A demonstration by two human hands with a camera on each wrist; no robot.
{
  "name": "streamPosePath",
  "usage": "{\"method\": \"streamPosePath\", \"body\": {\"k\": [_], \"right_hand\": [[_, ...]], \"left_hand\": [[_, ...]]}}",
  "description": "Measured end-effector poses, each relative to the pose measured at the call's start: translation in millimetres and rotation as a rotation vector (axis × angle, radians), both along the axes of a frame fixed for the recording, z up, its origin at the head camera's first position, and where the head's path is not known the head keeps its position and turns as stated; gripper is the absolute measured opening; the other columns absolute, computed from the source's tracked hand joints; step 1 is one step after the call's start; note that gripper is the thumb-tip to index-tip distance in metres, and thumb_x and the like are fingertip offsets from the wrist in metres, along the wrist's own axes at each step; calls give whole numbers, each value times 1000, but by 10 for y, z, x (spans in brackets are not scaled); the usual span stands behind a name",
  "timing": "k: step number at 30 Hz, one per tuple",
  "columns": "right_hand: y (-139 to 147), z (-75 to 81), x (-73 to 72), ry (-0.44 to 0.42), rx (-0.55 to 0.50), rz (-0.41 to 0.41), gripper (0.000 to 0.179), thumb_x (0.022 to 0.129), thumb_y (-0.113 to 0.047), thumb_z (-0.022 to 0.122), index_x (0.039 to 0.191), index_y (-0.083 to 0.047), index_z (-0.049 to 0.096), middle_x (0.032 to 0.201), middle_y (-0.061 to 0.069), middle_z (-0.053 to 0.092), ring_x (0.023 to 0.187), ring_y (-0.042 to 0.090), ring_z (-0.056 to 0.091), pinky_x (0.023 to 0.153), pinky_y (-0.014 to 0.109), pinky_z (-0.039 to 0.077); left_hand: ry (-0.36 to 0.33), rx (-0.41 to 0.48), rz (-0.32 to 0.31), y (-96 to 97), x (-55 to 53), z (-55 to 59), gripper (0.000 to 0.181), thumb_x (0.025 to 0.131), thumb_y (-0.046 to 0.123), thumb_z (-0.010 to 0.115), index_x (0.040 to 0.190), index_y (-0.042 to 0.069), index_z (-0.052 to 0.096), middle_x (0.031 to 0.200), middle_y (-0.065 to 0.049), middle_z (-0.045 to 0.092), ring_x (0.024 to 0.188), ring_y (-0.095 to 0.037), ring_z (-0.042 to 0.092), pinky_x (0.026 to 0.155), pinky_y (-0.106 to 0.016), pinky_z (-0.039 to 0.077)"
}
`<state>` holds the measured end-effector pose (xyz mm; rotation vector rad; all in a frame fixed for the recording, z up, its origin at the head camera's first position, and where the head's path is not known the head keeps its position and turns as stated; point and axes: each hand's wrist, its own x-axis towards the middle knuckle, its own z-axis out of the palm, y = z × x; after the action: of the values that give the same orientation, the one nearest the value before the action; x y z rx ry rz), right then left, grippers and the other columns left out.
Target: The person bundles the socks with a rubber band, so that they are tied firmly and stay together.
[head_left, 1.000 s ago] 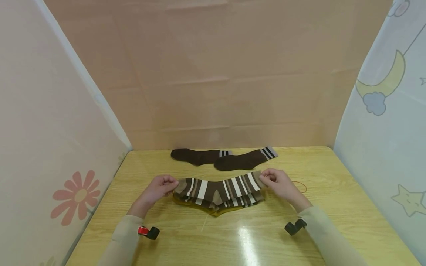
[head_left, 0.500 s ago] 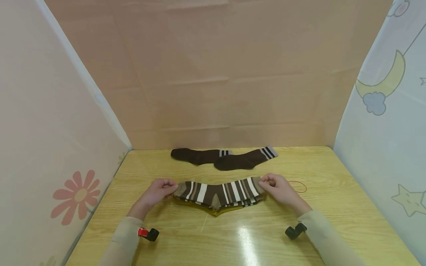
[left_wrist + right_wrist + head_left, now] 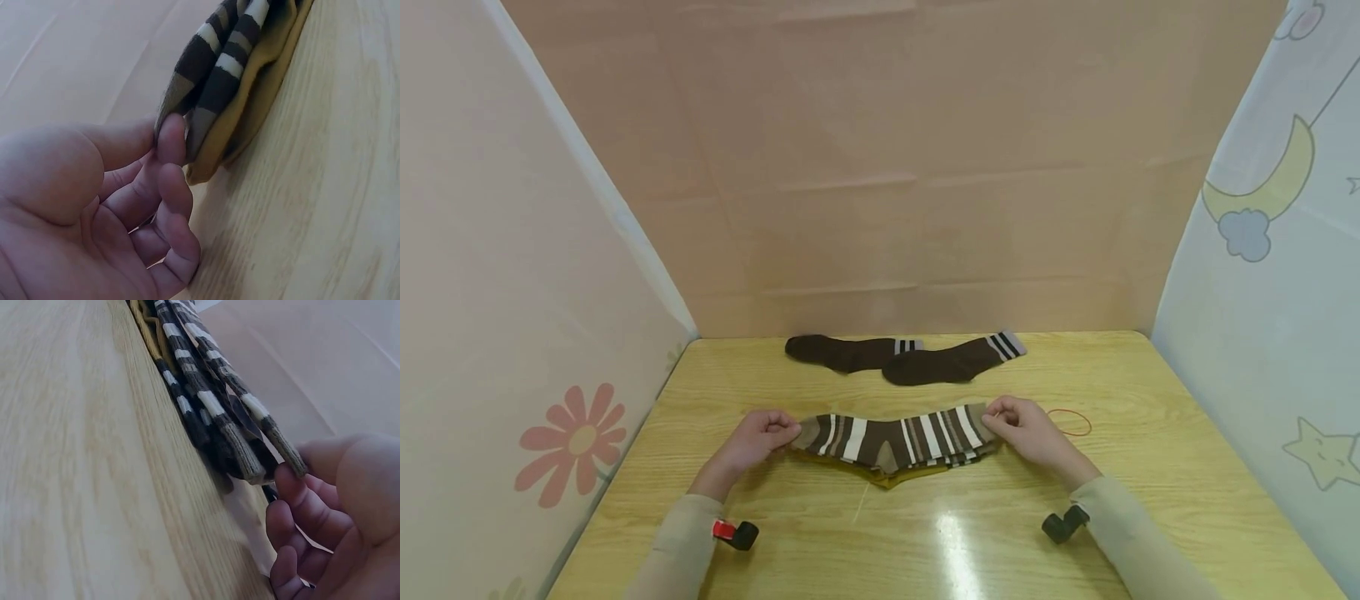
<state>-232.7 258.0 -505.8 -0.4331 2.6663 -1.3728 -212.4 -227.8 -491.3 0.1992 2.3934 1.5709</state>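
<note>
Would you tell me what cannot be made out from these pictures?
Head view: most of the mustard layer, hidden under the striped socks.
Head view: part of the left dark sock, covered by the right dark sock.
Left wrist: the striped socks' far ends, cut off by the top edge.

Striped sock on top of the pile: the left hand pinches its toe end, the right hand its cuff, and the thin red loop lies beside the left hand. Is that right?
Not quite: the thin red loop lies beside the right hand, as the head view shows. The rest of your statement stands.
</note>
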Motion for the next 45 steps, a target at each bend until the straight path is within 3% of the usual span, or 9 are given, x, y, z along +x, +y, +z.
{"method": "streamPosePath", "body": {"k": [9, 17, 30, 45], "right_hand": [[0, -2, 7, 0, 32, 39, 19, 104, -26, 69, 105, -7, 70, 80, -1, 66, 70, 10, 56, 67, 27, 46], [-18, 19, 7, -27, 53, 66, 17, 104, -26, 69, 103, -9, 71, 82, -1, 67, 71, 10, 55, 66, 27, 46], [-51, 15, 2, -53, 79, 57, 18, 104, -27, 69, 101, -9, 70, 81, 1, 64, 70, 12, 52, 65, 28, 44], [-44, 68, -23, -70, 104, 86, 17, 104, -23, 69, 95, -8, 68, 79, 0, 62, 70, 12, 52, 67, 27, 44]], "left_hand": [[4, -20, 26, -6, -6, -56, 20, 105, 12, 66, 108, -8, 69, 89, -7, 73, 80, -12, 66, 73, -28, 56], [7, -74, 39, -11, -2, -64, 20, 105, 14, 65, 108, -5, 70, 91, -9, 73, 81, -16, 65, 72, -30, 55], [3, -101, -83, -74, -51, -102, 20, 108, 15, 61, 108, -4, 68, 87, -6, 71, 81, -19, 67, 68, -31, 53], [-7, -127, -116, -37, -45, -97, 23, 108, 15, 59, 106, -4, 70, 87, -7, 73, 76, -19, 64, 66, -33, 54]]}}
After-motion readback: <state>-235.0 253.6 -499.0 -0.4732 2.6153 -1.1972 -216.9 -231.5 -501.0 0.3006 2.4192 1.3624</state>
